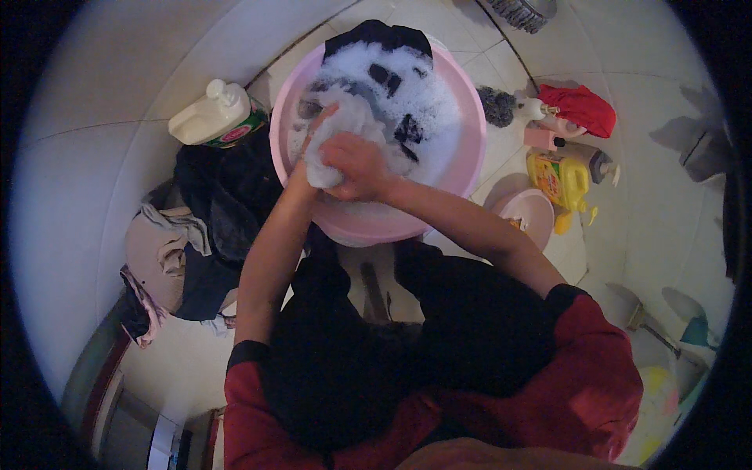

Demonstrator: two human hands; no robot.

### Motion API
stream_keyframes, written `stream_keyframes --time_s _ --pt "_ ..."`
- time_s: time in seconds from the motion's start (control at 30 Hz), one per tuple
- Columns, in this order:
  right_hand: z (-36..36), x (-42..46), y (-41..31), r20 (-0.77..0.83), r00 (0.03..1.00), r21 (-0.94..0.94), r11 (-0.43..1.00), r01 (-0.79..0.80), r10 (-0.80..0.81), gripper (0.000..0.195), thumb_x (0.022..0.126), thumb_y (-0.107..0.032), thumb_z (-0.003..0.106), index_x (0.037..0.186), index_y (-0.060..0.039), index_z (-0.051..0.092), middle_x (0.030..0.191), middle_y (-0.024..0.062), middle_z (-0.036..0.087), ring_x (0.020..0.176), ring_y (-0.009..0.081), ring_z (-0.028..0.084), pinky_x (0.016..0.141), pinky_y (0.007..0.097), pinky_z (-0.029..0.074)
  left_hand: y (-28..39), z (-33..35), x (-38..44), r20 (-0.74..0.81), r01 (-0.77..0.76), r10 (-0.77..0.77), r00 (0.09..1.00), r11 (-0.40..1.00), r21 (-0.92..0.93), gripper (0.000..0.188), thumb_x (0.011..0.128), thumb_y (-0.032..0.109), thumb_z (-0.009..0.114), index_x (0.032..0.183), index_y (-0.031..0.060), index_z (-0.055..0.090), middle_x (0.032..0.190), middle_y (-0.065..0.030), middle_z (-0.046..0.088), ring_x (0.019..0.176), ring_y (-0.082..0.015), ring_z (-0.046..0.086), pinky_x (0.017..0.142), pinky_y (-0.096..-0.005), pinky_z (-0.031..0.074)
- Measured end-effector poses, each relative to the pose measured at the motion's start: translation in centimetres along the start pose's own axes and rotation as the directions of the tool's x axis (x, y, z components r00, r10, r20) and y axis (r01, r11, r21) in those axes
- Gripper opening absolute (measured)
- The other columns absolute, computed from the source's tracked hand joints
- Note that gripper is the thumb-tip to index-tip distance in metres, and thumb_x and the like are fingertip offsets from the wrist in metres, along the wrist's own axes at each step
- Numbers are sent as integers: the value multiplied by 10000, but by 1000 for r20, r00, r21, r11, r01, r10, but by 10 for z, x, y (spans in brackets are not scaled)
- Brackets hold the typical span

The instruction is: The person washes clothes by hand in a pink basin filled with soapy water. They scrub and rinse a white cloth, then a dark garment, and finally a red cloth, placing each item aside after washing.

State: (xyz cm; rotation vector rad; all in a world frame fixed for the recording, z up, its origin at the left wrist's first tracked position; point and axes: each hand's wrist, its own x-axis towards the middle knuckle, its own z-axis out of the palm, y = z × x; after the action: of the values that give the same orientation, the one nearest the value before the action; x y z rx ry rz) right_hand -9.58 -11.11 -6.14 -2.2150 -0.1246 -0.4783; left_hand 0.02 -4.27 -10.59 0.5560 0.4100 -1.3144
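Note:
A large pink plastic basin (473,126) stands in front of my knees, full of water and white suds (429,97). Dark fabric shows through the foam, and a black cloth (379,36) hangs over the far rim. My right hand (357,167) is closed around a pale, foam-covered cloth (352,117) above the near left side of the basin. Against the same cloth is my left hand (322,120), mostly hidden beneath it, with a finger showing at its left edge. Suds hide much of the cloth's shape.
Left of the basin are a white detergent jug (214,114), black garments (229,188) and piled clothes (161,258). On the right stand a yellow jug (558,179), a small pink basin (543,214), a grey scrubber (498,107) and a red cloth (584,110). A brush (520,14) lies far right.

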Motion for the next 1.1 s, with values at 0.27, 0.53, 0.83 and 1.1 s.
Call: stream_keyframes --time_s 0.27,0.53,0.83,1.1 --pt "-19 4 84 22 802 -144 796 -588 596 326 697 -338 603 895 -83 557 867 128 522 839 293 522 712 382 421 -12 -36 -3 -280 -8 121 952 927 375 409 807 296 479 1134 52 463 1030 -88 552 920 -200 542 778 -305 449" --pt "16 -47 118 347 761 -223 837 -500 548 346 688 -238 622 981 -80 528 1029 145 503 965 308 466 819 373 374 -1 -131 59 -262 396 543 798 -145 907 513 676 349 613 1034 -6 518 984 -209 555 954 -318 515 828 -357 392" --pt "-57 -2 56 275 777 625 509 -592 566 580 654 -94 623 1193 -92 408 1128 73 449 1058 190 424 894 302 351 12 22 -23 142 -187 419 897 69 980 510 653 172 664 1095 0 477 973 -104 565 906 -203 543 790 -308 424" --pt "-32 -26 54 206 946 331 891 -310 252 689 693 -189 642 1276 -91 289 1305 94 322 1161 202 357 935 319 325 2 129 -81 192 -515 478 857 794 324 434 718 27 581 1133 23 453 998 -68 554 900 -160 541 782 -278 431"
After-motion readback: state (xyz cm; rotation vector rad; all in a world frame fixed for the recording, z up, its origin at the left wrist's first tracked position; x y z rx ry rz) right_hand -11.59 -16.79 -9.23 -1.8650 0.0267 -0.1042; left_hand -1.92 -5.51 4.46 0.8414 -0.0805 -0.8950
